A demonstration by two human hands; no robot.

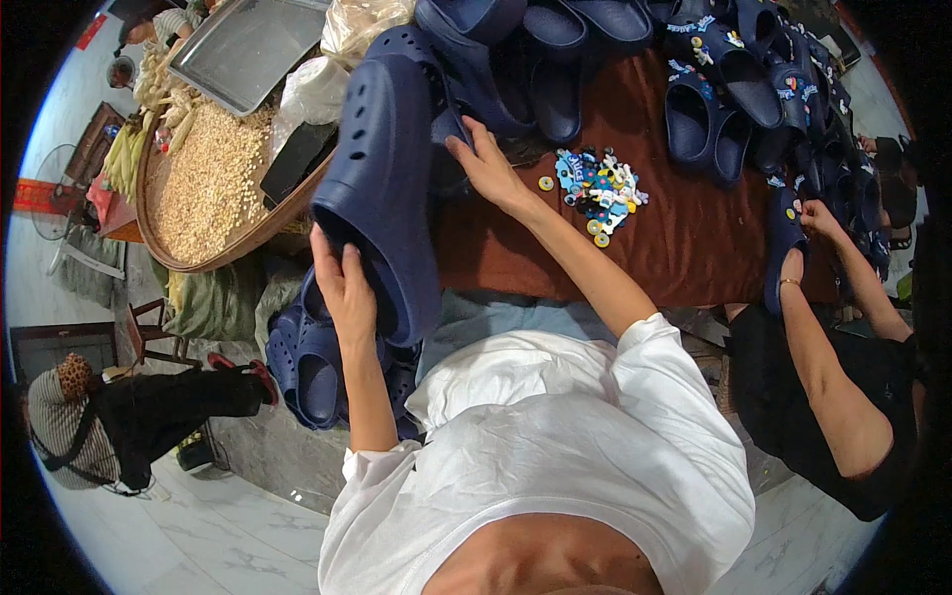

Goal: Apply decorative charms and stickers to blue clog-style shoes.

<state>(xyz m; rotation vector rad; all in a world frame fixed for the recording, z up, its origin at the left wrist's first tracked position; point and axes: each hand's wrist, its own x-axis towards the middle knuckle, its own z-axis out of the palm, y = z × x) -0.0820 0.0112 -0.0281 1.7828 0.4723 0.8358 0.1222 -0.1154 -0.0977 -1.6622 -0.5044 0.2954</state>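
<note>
A large navy clog (382, 188) with round vent holes is held up in front of me, tilted on end. My left hand (344, 288) grips it at the edge of its lower opening. Beside it, my right hand (491, 169) has its fingers stretched toward another navy clog (448, 124), their tips at its edge; part of that clog is hidden behind the first. On the brown cloth (516, 248), right of my right hand, lies a pile of colourful shoe charms (600, 193). More navy clogs (317, 372) are heaped below my left hand.
Plain navy clogs (555, 99) and decorated clogs (729, 89) crowd the table's far side. A round basket (198, 260) of pale kernels stands left, with a metal tray (238, 50). At right, a co-worker's hands hold a clog (783, 238). Another person (149, 421) is at left.
</note>
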